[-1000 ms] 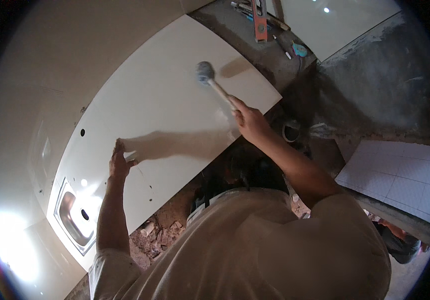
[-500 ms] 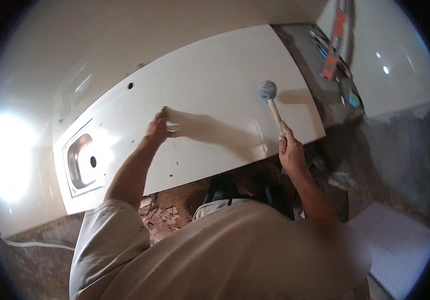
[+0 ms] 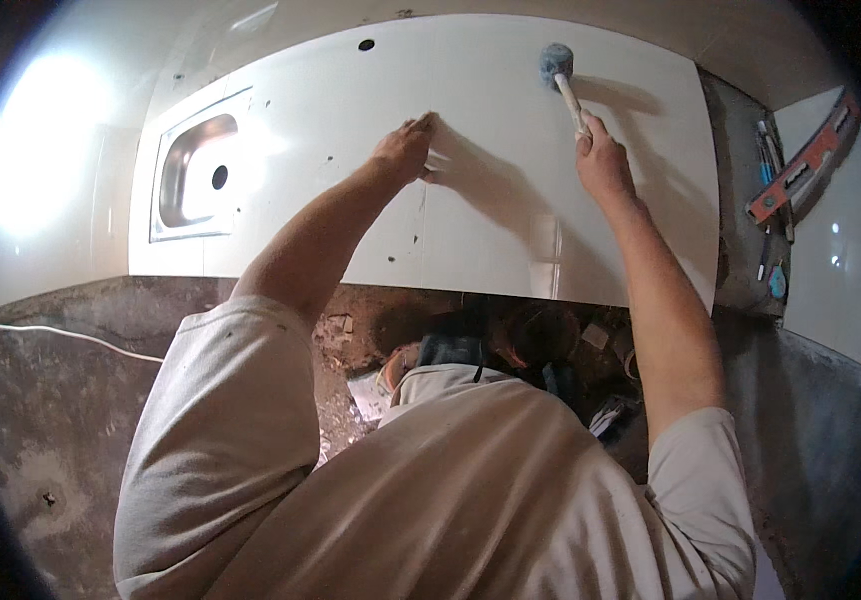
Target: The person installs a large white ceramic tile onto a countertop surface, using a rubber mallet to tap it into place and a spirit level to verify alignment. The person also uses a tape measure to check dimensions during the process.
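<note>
My right hand [image 3: 606, 158] is closed round the pale handle of a mallet [image 3: 557, 66] with a rounded grey head. The mallet head is over the far right part of a long white countertop [image 3: 511, 110], its shadow falling to the right. Whether the head touches the surface, I cannot tell. My left hand [image 3: 409, 148] rests on the middle of the countertop, fingers stretched out and thumb apart, holding nothing. At the countertop's left end sits a steel sink [image 3: 186, 180] with a dark drain hole.
A round hole [image 3: 366, 45] pierces the countertop near the back wall. On the right ledge lie an orange spirit level [image 3: 806, 165] and several slim tools. A white cable [image 3: 71, 332] runs along the lower left. Rubble lies on the floor below the front edge.
My view has turned and shifted, so the countertop now looks straighter. The mallet has moved back, away from the front edge. My left hand stays at about the same spot.
</note>
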Tool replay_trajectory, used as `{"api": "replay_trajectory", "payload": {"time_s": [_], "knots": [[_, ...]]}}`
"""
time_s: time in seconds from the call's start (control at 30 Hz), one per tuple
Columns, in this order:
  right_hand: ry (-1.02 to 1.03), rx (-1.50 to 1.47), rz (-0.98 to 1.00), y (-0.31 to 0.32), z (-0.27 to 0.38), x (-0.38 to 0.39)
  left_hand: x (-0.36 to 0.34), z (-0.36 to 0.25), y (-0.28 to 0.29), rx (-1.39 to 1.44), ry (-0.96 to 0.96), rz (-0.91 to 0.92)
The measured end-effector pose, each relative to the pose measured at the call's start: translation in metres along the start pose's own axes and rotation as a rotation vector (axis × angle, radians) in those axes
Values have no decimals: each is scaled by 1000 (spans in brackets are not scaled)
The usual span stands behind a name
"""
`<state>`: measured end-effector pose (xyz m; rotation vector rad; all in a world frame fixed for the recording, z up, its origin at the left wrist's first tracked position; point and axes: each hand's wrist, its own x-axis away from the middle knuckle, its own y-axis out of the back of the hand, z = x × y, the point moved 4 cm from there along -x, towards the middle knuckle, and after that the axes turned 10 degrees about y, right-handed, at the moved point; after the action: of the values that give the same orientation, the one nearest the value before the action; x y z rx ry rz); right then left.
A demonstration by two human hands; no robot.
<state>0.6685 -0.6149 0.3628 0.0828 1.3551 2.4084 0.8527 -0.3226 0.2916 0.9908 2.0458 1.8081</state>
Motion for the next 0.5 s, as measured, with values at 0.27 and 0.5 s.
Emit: {"api": "replay_trajectory", "payload": {"time_s": [0.27,0.5], "knots": [[-97,-86,14,-11,-26,30,18,16,-23,440,87,241],[-273,-122,43,52,-58,87,-2,4,-11,-70,30,99]]}}
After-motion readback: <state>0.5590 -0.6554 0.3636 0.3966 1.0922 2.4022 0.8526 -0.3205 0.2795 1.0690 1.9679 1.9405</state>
